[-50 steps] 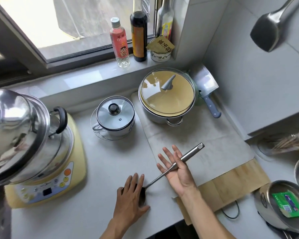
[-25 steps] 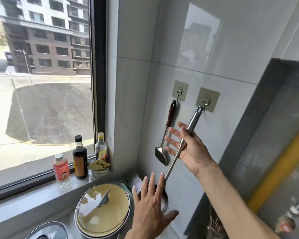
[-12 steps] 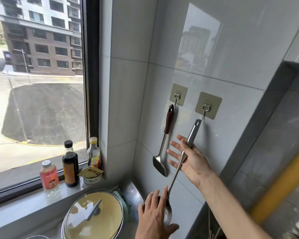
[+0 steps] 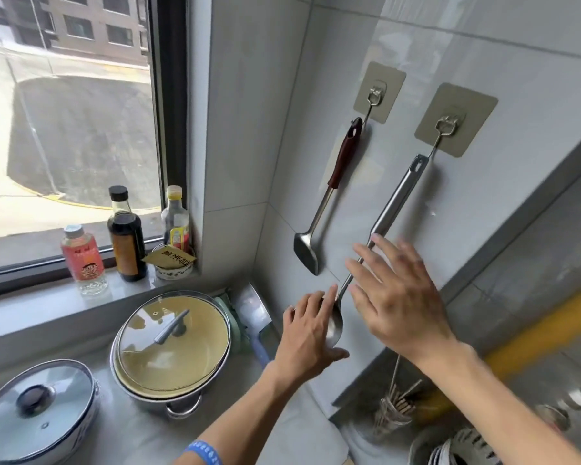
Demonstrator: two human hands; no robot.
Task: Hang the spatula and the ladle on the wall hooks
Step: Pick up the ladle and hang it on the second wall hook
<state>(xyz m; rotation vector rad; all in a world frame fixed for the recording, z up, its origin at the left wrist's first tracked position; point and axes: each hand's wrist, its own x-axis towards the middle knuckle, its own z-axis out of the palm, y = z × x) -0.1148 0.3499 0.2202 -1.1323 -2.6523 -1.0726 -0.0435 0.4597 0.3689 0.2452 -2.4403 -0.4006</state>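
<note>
The tiled wall (image 4: 483, 203) carried two adhesive hooks. The worktop (image 4: 121, 427) below held a large lidded pot (image 4: 173, 344) and a smaller lidded pot (image 4: 36, 411). The ladle (image 4: 391, 209) hung from the right hook (image 4: 446, 124) by its handle hole. The spatula (image 4: 329, 193) hung from the left hook (image 4: 375, 95), clear of both hands.

I observed the right hand (image 4: 401, 297) flat, fingers (image 4: 366, 276) spread and unbent, in front of the lower ladle shaft, gripping nothing. The left hand (image 4: 307, 333) cupped the ladle bowl, fingers extended, thumb under the bowl's edge.

Risk, in my judgement: if the handle hole sat only on the hook tip, withdrawing the left-hand support could let the ladle swing and slip off onto the worktop. A jolt might also peel the adhesive pad.

Hook seating inside the hole was too small to confirm. The right hand concealed part of the shaft; the left hand concealed most of the bowl.
</note>
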